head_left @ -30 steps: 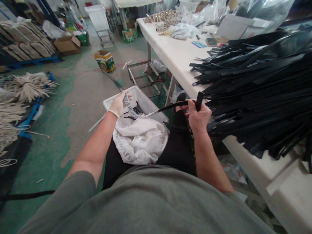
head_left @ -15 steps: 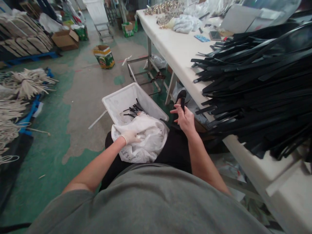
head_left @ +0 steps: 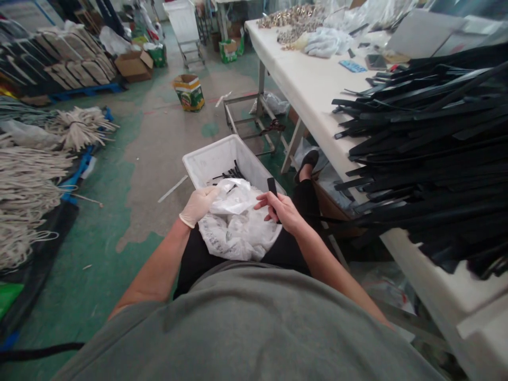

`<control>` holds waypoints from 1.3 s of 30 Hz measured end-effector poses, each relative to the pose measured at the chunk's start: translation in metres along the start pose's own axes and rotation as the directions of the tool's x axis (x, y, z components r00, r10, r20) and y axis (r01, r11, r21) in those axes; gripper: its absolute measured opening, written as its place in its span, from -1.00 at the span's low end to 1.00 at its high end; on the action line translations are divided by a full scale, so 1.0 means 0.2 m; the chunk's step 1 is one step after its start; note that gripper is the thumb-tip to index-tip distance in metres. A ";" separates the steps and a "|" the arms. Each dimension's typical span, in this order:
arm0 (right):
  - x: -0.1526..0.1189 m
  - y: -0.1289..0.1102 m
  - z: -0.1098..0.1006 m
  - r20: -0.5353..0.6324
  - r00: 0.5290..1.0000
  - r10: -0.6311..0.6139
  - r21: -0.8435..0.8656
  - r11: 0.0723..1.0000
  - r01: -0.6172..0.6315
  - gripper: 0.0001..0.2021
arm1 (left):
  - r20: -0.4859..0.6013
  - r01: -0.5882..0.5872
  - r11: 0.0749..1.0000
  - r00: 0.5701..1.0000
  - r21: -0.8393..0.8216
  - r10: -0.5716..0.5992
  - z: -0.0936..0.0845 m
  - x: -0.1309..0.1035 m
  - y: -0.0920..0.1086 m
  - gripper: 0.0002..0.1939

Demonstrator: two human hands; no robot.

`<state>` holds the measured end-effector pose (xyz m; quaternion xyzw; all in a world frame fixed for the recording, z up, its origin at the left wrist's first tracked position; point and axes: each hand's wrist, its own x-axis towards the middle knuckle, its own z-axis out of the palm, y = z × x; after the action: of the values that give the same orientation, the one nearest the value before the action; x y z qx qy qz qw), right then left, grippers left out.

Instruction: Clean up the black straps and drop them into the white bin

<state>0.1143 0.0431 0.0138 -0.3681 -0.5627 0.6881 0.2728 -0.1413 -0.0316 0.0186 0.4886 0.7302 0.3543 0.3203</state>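
My left hand [head_left: 199, 205], in a thin pale glove, grips the upper edge of a white plastic bag [head_left: 234, 233] lying on my lap. Bare, my right hand [head_left: 283, 210] pinches a black strap [head_left: 272, 186] between thumb and fingers, to the right of the bag. The strap's end sticks up above the hand; its lower part is partly hidden. Beyond the bag stands a white plastic bin [head_left: 210, 151] holding several short black strips [head_left: 234, 170]. What lies inside the bag is hidden from view.
On my right, a white table [head_left: 301, 79] carries a large heap of black straps [head_left: 428, 153] that overhangs its edge. Metal fittings [head_left: 291, 18] and a glove [head_left: 327, 42] lie farther back. Bundles of cream cord [head_left: 35, 174] are on the left; a cardboard box [head_left: 188, 92] stands ahead.
My left hand has come up out of the bag's folds and lifted its edge. My right hand has moved left, towards the bag, with the strap. The view has shifted slightly left.
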 end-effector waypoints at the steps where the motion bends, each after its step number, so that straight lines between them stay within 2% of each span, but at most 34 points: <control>1: 0.00 0.00 0.03 0.001 1.000 0.011 0.005 1.000 -0.011 -0.54 | 0.014 0.015 0.993 1.000 -0.117 -0.014 -0.01 -0.02 0.02 -0.47; 2: 0.00 0.00 0.05 0.000 1.000 0.018 0.008 1.000 -0.018 -0.56 | 0.031 0.024 0.982 0.999 -0.185 -0.018 -0.01 -0.04 0.03 -0.46; 4: 0.01 0.01 0.08 0.014 0.999 0.036 0.003 0.999 -0.036 -0.60 | 0.021 0.000 0.985 1.000 -0.175 0.003 -0.01 -0.08 0.04 -0.50; 7: 0.03 0.01 0.11 0.072 0.995 0.073 -0.071 0.995 -0.068 -0.64 | -0.061 -0.062 0.997 0.996 0.056 0.065 0.00 -0.11 0.01 -0.61; 9: 0.04 0.02 0.11 0.112 0.988 0.107 -0.154 0.984 -0.089 -0.67 | -0.077 -0.059 0.981 0.994 0.184 0.075 0.01 -0.12 -0.02 -0.64; 12: 0.03 0.01 0.12 0.194 0.965 0.176 -0.213 0.968 -0.134 -0.68 | -0.046 -0.041 0.979 0.998 0.200 0.052 0.02 -0.13 -0.05 -0.57; 14: 0.01 0.00 0.13 0.294 0.934 0.201 -0.177 0.972 -0.153 -0.64 | -0.037 -0.033 0.985 0.999 0.168 0.040 0.03 -0.14 -0.07 -0.53; 17: -0.02 -0.01 0.12 0.408 0.902 0.142 -0.048 0.990 -0.135 -0.54 | -0.044 -0.050 0.987 0.997 0.151 0.057 0.02 -0.14 -0.09 -0.59; 18: -0.02 -0.02 0.11 0.397 0.911 0.112 -0.005 0.993 -0.120 -0.52 | -0.039 -0.064 0.988 0.997 0.144 0.070 0.02 -0.14 -0.09 -0.63; 20: -0.01 -0.02 0.09 0.300 0.951 0.069 0.038 0.996 -0.085 -0.50 | -0.015 -0.099 0.988 0.995 0.121 0.102 0.01 -0.15 -0.09 -0.68; 22: 0.03 -0.02 0.08 0.178 0.983 0.050 -0.004 0.999 -0.050 -0.47 | 0.043 -0.148 0.984 0.989 0.096 0.144 0.01 -0.15 -0.07 -0.70; 24: 0.07 -0.02 0.08 0.130 0.991 0.039 -0.109 0.994 -0.025 -0.41 | 0.133 -0.218 0.973 0.969 0.077 0.207 0.00 -0.15 -0.05 -0.72; 26: 0.10 -0.02 0.09 0.171 0.984 0.049 -0.229 0.973 -0.009 -0.40 | 0.219 -0.306 0.951 0.933 0.056 0.287 0.00 -0.14 -0.03 -0.74; 28: 0.13 -0.01 0.09 0.213 0.973 0.087 -0.347 0.938 -0.008 -0.49 | 0.272 -0.396 0.917 0.888 0.044 0.370 -0.01 -0.13 -0.01 -0.78; 30: 0.14 0.00 0.09 0.209 0.969 0.134 -0.431 0.902 -0.032 -0.63 | 0.288 -0.482 0.875 0.846 0.055 0.448 -0.02 -0.11 0.00 -0.79; 32: 0.13 0.00 0.07 0.226 0.958 0.178 -0.439 0.896 -0.063 -0.72 | 0.275 -0.543 0.836 0.818 0.076 0.506 -0.04 -0.08 0.00 -0.78; 35: 0.10 0.00 0.04 0.311 0.925 0.217 -0.363 0.927 -0.095 -0.72 | 0.218 -0.560 0.823 0.819 0.098 0.531 -0.04 -0.02 -0.02 -0.76; 39: 0.06 -0.02 0.06 0.403 0.880 0.250 -0.301 0.945 -0.131 -0.71 | 0.212 -0.490 0.848 0.867 0.203 0.450 -0.01 0.07 -0.08 -0.72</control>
<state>0.0978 0.0470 0.0171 -0.2918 -0.6567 0.6951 0.0187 -0.1552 -0.0236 0.0042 0.7154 0.5992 0.2876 0.2155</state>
